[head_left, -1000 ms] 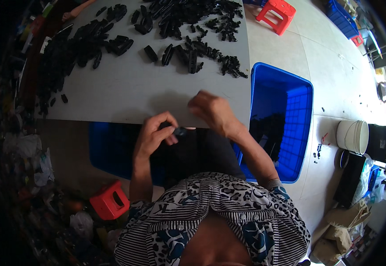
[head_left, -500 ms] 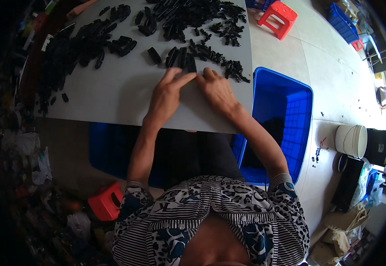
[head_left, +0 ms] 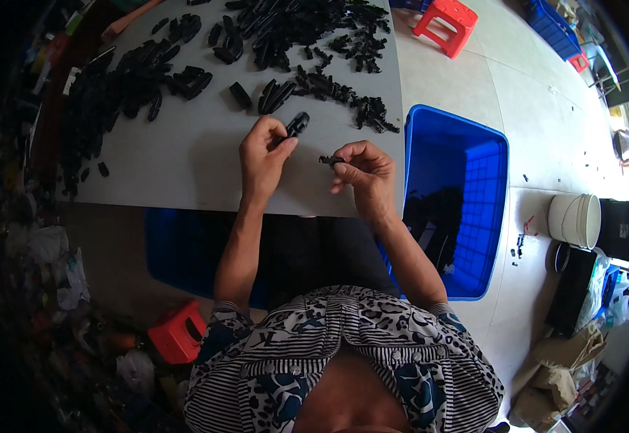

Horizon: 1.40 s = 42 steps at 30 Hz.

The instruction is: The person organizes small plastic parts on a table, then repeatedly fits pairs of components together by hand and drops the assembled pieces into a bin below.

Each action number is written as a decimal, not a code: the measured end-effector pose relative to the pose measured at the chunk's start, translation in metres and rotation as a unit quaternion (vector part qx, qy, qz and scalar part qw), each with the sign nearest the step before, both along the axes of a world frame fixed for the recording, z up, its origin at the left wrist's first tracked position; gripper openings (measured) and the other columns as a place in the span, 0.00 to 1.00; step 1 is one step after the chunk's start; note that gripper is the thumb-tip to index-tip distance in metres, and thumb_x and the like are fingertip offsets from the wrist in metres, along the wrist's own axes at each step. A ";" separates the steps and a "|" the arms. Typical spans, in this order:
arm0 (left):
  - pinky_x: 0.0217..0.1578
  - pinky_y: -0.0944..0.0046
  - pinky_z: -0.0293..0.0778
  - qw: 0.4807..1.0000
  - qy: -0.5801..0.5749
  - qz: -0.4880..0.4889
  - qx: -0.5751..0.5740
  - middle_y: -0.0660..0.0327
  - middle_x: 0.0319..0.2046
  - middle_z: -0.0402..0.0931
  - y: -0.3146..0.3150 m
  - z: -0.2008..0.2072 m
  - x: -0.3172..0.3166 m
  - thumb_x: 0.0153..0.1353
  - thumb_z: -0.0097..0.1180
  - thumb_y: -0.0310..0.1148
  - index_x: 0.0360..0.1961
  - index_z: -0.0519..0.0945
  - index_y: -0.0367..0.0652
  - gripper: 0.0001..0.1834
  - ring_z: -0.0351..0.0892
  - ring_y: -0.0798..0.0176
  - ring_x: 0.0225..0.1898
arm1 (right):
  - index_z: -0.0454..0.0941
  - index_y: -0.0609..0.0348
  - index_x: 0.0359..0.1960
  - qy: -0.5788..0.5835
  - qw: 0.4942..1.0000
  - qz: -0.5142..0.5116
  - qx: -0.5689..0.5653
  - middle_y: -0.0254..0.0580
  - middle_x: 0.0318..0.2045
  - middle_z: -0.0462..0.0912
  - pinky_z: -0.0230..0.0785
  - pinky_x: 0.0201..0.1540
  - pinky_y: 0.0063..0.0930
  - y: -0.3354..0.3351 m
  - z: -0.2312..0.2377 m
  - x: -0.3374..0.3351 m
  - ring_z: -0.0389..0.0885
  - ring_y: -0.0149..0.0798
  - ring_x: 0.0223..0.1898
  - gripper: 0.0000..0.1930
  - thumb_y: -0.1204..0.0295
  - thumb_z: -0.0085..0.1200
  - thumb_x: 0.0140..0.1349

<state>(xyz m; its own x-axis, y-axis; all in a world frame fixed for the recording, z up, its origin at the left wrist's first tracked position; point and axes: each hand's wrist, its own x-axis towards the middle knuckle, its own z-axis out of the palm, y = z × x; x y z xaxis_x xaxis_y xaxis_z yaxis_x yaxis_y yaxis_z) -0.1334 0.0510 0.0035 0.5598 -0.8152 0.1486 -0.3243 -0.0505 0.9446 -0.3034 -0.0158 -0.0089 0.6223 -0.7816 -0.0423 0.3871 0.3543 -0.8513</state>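
Observation:
My left hand (head_left: 262,155) is closed on an elongated black plastic part (head_left: 298,125), lifted over the table near its front edge. Between the thumb and fingers of my right hand (head_left: 365,175) is a small jagged black plastic piece (head_left: 331,160). The two parts are held apart from each other. Just beyond my left hand lie a few long, rounded black parts (head_left: 276,96). A line of small jagged black pieces (head_left: 340,92) runs toward the table's right edge. What exactly the parts are, I cannot tell.
Black parts (head_left: 130,79) are heaped on the grey table (head_left: 177,162). A blue bin (head_left: 504,187) with dark contents stands right of the table; another blue bin (head_left: 159,245) is partly under it. Red stools (head_left: 459,25) and a white bucket (head_left: 576,220) are on the floor. Another person's hand (head_left: 116,29) shows at far left.
Both hands have drawn back from the row of long parts and moved apart. My left hand has raised an elongated part; my right now holds a small jagged piece.

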 end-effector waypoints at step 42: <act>0.24 0.76 0.72 0.955 0.289 -0.066 -0.020 0.61 0.23 0.77 0.036 0.022 -0.033 0.53 0.58 0.20 0.33 0.78 0.35 0.05 0.76 0.73 0.21 | 0.82 0.64 0.30 0.108 0.929 -0.075 -0.346 0.37 0.27 0.74 0.67 0.33 0.24 0.015 0.001 -0.003 0.73 0.32 0.33 0.08 0.80 0.64 0.46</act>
